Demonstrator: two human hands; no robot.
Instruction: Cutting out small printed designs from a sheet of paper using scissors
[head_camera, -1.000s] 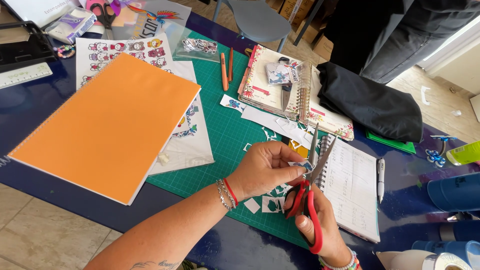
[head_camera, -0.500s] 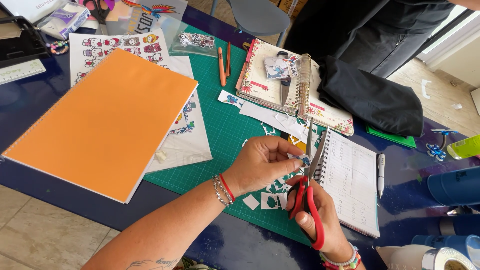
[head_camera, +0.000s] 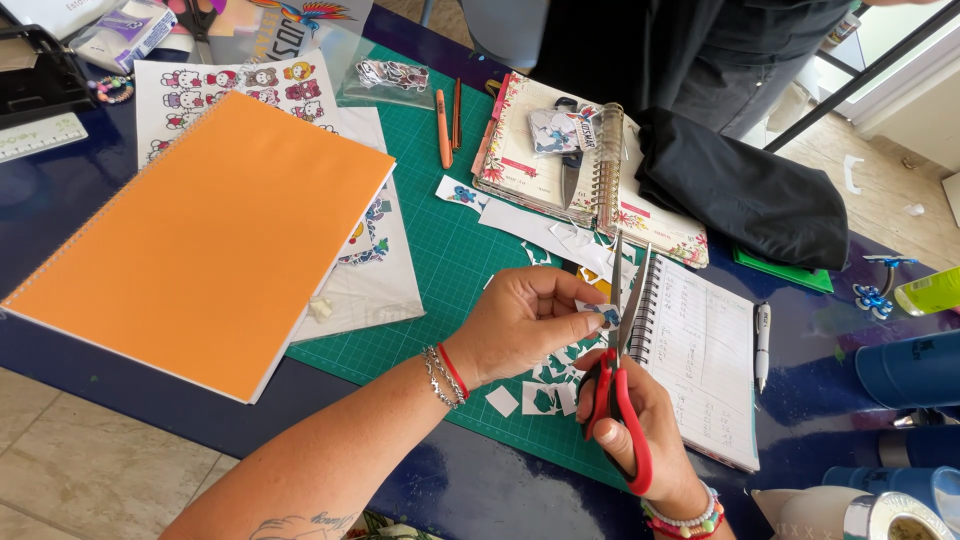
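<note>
My left hand (head_camera: 520, 322) pinches a small printed paper cutout (head_camera: 603, 313) above the green cutting mat (head_camera: 440, 230). My right hand (head_camera: 640, 425) grips red-handled scissors (head_camera: 620, 385), blades pointing up and slightly apart beside the cutout. Small white and green paper scraps (head_camera: 535, 398) lie on the mat under my hands. Beads and a red cord circle my left wrist; bead bracelets circle my right wrist.
A large orange spiral notebook (head_camera: 200, 235) covers sticker sheets (head_camera: 215, 80) at left. An open lined notebook (head_camera: 700, 355) with a pen (head_camera: 762, 345) lies right. A floral planner (head_camera: 570, 165), orange pencils (head_camera: 445, 125), black cloth (head_camera: 745, 190), blue cylinders (head_camera: 915, 370). Another person stands at the table's far side.
My hands have stayed over the mat with cutout and scissors. The view has shifted a little; the scissor blades stand more upright beside the cutout.
</note>
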